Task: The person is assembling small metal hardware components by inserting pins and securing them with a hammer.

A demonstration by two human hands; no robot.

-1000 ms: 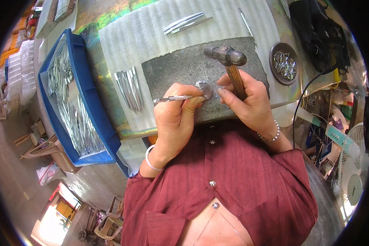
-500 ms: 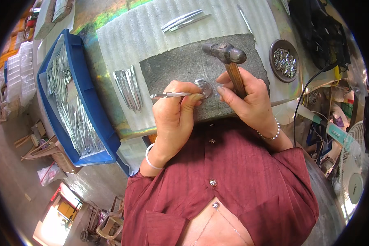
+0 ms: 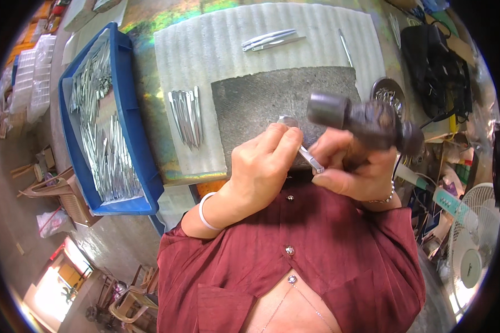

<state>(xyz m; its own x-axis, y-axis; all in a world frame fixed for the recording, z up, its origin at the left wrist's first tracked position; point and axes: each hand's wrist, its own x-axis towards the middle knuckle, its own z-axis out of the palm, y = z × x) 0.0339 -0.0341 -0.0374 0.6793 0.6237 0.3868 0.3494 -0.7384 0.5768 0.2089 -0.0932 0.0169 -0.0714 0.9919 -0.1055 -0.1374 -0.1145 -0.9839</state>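
Work in hand: apparently positioning one slim, silvery metal strip (image 3: 311, 159) between the hands, at the near edge of the dark grey, rough stone slab (image 3: 250, 105).
Next move: seems to call for a steady pinch on the strip, with the heavy, dark steel hammer (image 3: 366, 119) clear of the fingers.
Left hand (image 3: 264, 161): fingertips pinched on the strip, covering its other end.
Right hand (image 3: 355, 166): curled, apparently round the hammer's handle, which is hidden; thumb beside the strip's near end, contact unclear.
Hammer head: smooth, thick and blunt, held above the slab's right part.
Disc: shiny, round, grey disc (image 3: 286, 120) on the slab near its near edge, partly covered by the left fingers.
Foam: white, ribbed, soft-looking foam sheet (image 3: 200, 55) under the slab; flat silvery strips (image 3: 186, 117) bunched by its left edge, thin silvery pieces (image 3: 269, 40) near its far edge.
Tray: blue, straight-walled plastic tray (image 3: 129, 100) along the tabletop's left edge, heaped with glinting strips.
Dish: brown, round dish (image 3: 388, 80) beyond the slab's right edge, holding tiny shiny metal parts (image 3: 388, 96).
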